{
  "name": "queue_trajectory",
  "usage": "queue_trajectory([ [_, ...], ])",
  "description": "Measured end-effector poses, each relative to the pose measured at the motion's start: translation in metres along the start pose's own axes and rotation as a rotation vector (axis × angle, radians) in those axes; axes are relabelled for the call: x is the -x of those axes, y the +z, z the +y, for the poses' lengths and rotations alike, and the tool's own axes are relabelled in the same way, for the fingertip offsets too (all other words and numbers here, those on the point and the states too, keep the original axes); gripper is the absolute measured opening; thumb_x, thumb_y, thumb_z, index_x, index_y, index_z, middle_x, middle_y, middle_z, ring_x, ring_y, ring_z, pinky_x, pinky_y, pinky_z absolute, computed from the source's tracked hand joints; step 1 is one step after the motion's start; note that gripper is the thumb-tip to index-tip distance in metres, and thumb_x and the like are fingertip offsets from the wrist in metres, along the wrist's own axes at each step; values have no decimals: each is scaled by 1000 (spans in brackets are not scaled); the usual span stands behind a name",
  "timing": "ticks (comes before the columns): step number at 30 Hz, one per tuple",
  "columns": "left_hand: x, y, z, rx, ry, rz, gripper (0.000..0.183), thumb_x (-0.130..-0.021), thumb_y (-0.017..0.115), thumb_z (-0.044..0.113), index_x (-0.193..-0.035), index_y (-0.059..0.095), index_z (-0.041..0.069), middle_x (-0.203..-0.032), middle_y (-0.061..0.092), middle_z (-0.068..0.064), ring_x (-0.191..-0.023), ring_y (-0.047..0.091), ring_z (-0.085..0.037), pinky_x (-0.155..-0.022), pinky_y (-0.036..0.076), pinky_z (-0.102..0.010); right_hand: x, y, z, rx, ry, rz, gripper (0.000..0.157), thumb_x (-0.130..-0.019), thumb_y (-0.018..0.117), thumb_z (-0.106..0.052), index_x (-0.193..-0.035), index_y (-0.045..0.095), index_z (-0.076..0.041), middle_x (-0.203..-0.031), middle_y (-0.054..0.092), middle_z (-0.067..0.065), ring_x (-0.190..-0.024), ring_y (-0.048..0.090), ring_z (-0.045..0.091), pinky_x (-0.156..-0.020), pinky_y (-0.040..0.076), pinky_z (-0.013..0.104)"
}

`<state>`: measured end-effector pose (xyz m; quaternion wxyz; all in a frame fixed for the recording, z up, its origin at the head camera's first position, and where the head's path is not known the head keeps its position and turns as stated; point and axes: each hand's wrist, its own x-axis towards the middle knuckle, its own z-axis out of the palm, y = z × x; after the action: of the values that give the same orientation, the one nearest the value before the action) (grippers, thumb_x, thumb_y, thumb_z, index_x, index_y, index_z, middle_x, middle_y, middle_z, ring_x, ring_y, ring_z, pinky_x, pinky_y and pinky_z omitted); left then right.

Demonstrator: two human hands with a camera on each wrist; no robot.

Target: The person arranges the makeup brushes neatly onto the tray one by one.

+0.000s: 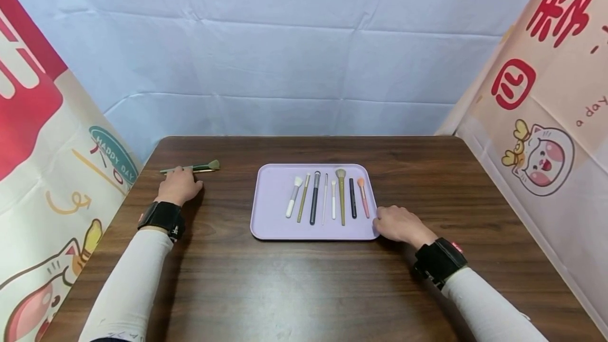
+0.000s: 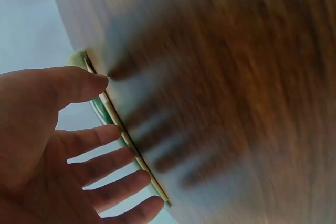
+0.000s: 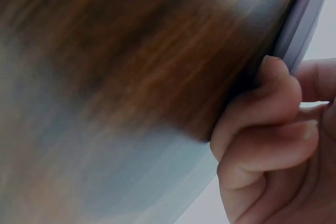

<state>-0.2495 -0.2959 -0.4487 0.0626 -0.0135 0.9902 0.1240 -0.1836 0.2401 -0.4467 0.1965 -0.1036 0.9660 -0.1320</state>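
My left hand (image 1: 178, 186) is over a green makeup brush (image 1: 209, 165) and a thin gold-handled brush (image 2: 142, 161) at the table's left side. In the left wrist view its fingers are spread and fairly straight, with the fingertips at the brushes; firm contact is hard to tell. At the lower right corner of a lilac tray (image 1: 268, 205), my right hand (image 1: 399, 223) pinches the rim, its fingers curled beneath the edge. Several makeup brushes lie side by side on the tray, among them a pink one (image 1: 363, 199), a black one (image 1: 352, 199) and an olive one (image 1: 342, 199).
The brown wooden table (image 1: 294, 289) ends at a pale blue cloth backdrop (image 1: 285, 67). Printed cloths hang at the left (image 1: 57, 173) and right (image 1: 546, 94) sides. Bare tabletop lies between my left hand and the tray.
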Motion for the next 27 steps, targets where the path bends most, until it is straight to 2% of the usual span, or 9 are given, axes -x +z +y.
queue_trajectory([
  [4, -2, 0, 0, -11, -3, 7, 54, -103, 51, 23, -139, 42, -17, -133, 41, -42, -126, 36, -61, -95, 39, -71, 0, 0, 0, -4, 0, 2, 24, -95, 53, -19, -100, 66, 1, -74, 55, 7, -64, 53, 21, -57, 39, 33],
  [11, -5, 1, 1, -45, 1, 45, 52, -103, 51, 21, -141, 42, -15, -132, 42, -40, -125, 37, -59, -95, 40, -70, 2, 1, -1, 51, -15, 46, 20, -94, 51, -19, -89, 64, -4, -76, 56, 6, -67, 52, 22, -58, 40, 36],
  [16, -7, 2, -1, -53, 12, 66, 49, -103, 52, 20, -138, 45, -14, -130, 43, -39, -122, 38, -57, -95, 40, -70, 2, -1, -2, 46, -21, 46, 21, -95, 51, -18, -91, 64, -3, -76, 56, 6, -67, 52, 22, -58, 40, 35],
  [22, -9, 0, -2, -89, 42, 63, 44, -103, 52, 15, -134, 46, -15, -130, 45, -37, -123, 41, -56, -95, 42, -68, 2, -2, -2, 47, -23, 42, 22, -95, 51, -18, -93, 65, -2, -76, 56, 6, -67, 52, 22, -58, 40, 35],
  [27, -11, 0, -4, -112, 86, 77, 37, -104, 49, 9, -131, 48, -16, -125, 50, -36, -119, 46, -54, -89, 45, -67, 2, -1, -2, 47, -21, 43, 21, -96, 51, -18, -92, 65, -3, -76, 56, 6, -67, 52, 21, -58, 40, 35],
])
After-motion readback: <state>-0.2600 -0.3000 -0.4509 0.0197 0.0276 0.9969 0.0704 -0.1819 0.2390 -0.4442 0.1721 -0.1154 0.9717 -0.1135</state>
